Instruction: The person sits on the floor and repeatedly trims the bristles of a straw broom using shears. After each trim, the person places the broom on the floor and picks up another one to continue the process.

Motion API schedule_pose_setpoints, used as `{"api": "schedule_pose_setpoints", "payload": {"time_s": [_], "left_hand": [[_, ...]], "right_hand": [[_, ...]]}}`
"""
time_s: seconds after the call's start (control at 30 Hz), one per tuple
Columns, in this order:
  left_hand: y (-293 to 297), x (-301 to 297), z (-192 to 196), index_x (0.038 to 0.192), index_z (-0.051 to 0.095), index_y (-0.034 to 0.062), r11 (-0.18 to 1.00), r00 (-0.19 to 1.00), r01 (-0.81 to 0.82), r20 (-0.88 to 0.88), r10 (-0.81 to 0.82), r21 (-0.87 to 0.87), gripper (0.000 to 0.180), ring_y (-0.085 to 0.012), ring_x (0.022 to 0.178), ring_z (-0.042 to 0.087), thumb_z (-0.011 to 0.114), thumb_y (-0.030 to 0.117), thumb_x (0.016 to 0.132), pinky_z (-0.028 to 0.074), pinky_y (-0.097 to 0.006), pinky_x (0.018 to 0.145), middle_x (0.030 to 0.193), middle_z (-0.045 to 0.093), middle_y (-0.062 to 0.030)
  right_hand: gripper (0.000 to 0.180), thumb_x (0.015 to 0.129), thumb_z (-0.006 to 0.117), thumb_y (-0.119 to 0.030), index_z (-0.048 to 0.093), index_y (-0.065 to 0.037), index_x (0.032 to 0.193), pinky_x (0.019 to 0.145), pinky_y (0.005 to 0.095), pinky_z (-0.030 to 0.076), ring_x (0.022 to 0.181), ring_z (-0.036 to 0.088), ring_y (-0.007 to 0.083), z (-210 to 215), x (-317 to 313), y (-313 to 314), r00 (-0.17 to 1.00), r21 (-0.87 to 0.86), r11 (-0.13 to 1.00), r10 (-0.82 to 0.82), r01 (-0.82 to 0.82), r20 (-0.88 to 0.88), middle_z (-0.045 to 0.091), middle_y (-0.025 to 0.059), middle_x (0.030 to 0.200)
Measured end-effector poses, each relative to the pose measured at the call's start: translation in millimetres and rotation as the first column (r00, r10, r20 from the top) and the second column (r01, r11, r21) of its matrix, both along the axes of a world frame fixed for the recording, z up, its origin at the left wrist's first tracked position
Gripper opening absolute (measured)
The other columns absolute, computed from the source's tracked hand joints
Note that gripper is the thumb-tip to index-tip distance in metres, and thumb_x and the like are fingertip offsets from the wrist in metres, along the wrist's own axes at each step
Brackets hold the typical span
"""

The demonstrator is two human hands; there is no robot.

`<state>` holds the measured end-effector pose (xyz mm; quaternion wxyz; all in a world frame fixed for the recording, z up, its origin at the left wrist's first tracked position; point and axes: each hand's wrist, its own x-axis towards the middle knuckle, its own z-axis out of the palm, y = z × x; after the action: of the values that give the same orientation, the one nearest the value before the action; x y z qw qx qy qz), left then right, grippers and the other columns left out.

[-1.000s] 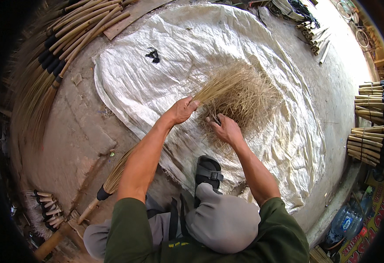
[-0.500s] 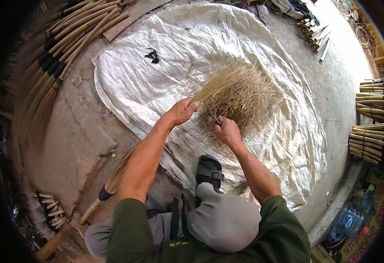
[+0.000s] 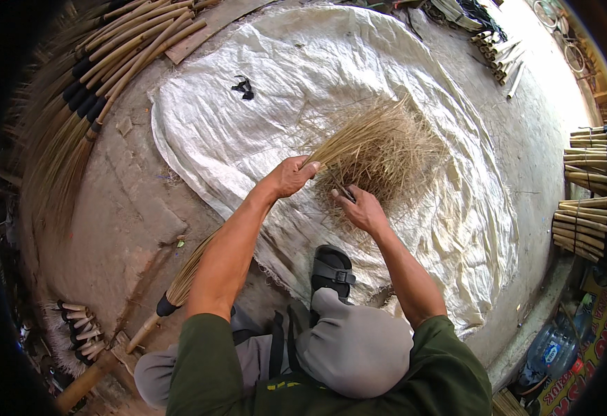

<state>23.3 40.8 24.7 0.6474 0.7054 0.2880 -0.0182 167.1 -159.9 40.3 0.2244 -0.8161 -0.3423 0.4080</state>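
Note:
My left hand (image 3: 291, 176) is closed round one end of a bundle of dry straw stalks (image 3: 356, 139), its thumb pressed on top. The bundle fans out to the far right, over a loose heap of straw clippings (image 3: 402, 161). Just right of and nearer than that grip, my right hand (image 3: 364, 209) is closed on a narrow, dark cutting tool (image 3: 344, 187). The tool's thin end points toward the held end of the stalks; I cannot tell whether it is a knife or scissors. A crumpled white sheet (image 3: 213, 132) lies beneath the heap.
Long-handled brooms (image 3: 89, 104) are piled at the far left. One broom (image 3: 172, 298) lies beside my left arm. Tied handle bundles (image 3: 584, 225) stand at the right, near a clear plastic bottle (image 3: 551, 350). Cut tubes (image 3: 503, 59) lie far right; a black scrap (image 3: 244, 87) rests on the sheet.
My right hand has shifted slightly right and nearer, and more of the dark tool shows. My left hand keeps hold of the straw bundle in nearly the same place.

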Motion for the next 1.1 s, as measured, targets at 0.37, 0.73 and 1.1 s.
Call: {"api": "schedule_pose_setpoints", "payload": {"time_s": [0.37, 0.73, 1.1], "left_hand": [[-8.5, 0.8, 5.1, 0.097, 0.067, 0.0046, 1.0, 0.999, 0.02, -0.029, -0.02, -0.003, 0.04, -0.0079, 0.069, 0.041, 0.055, 0.042, 0.105, 0.038, -0.029, 0.062, 0.074, 0.049, 0.0048], [-0.9, 1.8, -0.5, 0.094, 0.066, 0.0044, 1.0, 0.999, 0.007, 0.05, -0.009, 0.028, 0.042, -0.0099, 0.069, 0.043, 0.058, 0.044, 0.103, 0.04, -0.03, 0.064, 0.072, 0.05, 0.0035], [-2.6, 5.0, 8.7, 0.084, 0.063, 0.0089, 0.993, 0.989, -0.013, -0.149, -0.005, -0.116, 0.048, -0.0091, 0.051, 0.036, 0.055, 0.053, 0.101, 0.029, -0.03, 0.047, 0.06, 0.043, 0.0034]], "right_hand": [[0.062, 0.093, 0.06, -0.063, 0.064, -0.002, 0.104, 0.087, 0.0526, 0.051, 0.098, 0.067, 0.0458, 9.7, -3.0, 2.8, 0.979, 0.012, 0.996, 0.081, -0.084, 0.186, 0.07, 0.0264, 0.096], [0.051, 0.095, 0.061, -0.053, 0.067, -0.004, 0.104, 0.084, 0.0543, 0.051, 0.096, 0.067, 0.0466, -2.0, -2.5, 14.0, 0.98, -0.09, 0.993, 0.094, -0.079, 0.178, 0.071, 0.0272, 0.094], [0.066, 0.092, 0.059, -0.067, 0.067, -0.003, 0.107, 0.09, 0.052, 0.05, 0.103, 0.067, 0.0449, -2.2, 1.4, -1.8, 0.999, 0.015, 0.999, 0.033, -0.034, 0.026, 0.071, 0.0263, 0.101]]}}
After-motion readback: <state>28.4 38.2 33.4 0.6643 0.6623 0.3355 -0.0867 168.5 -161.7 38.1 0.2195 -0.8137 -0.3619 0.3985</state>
